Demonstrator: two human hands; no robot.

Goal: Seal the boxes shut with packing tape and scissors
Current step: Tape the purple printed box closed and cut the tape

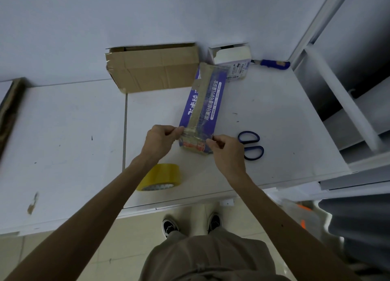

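left hand (160,141) pinches purple box (202,103) at 9 o'clock | right hand (226,151) pinches it at 3 o'clock | scissors (252,145) further out at 3

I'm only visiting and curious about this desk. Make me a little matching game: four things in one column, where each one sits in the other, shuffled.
Things:
1. yellow tape roll
2. scissors
3. brown cardboard box
4. purple box

Places:
A. just right of the right hand
B. pinched at its near end by the left hand and the right hand
C. near the front edge of the table
D. at the back, against the wall

Pairs: 1-C, 2-A, 3-D, 4-B
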